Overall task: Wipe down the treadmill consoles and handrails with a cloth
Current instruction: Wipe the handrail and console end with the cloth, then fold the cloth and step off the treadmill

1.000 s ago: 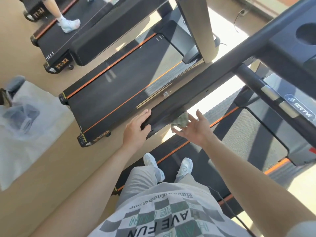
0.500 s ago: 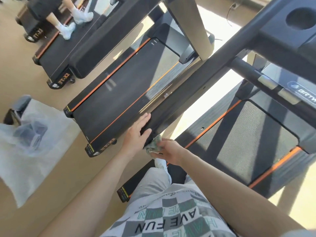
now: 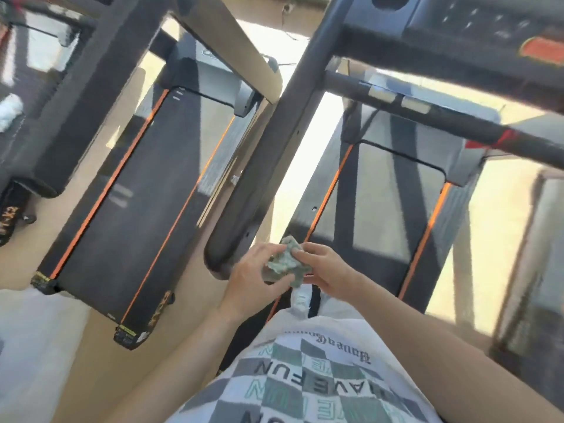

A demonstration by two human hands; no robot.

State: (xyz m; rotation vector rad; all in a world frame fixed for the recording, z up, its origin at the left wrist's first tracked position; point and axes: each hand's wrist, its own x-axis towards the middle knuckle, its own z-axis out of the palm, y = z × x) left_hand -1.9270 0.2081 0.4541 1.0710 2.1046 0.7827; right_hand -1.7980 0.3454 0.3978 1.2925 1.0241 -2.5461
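Both hands grip the crumpled cloth together, left hand and right hand, just beside the handrail end.

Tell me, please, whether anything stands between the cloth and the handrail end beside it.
Nothing but the left hand itself, which grips the cloth on the side facing the handrail end. The right hand pinches the cloth's other side. No other thing lies between them.

Crumpled green cloth beside black handrail
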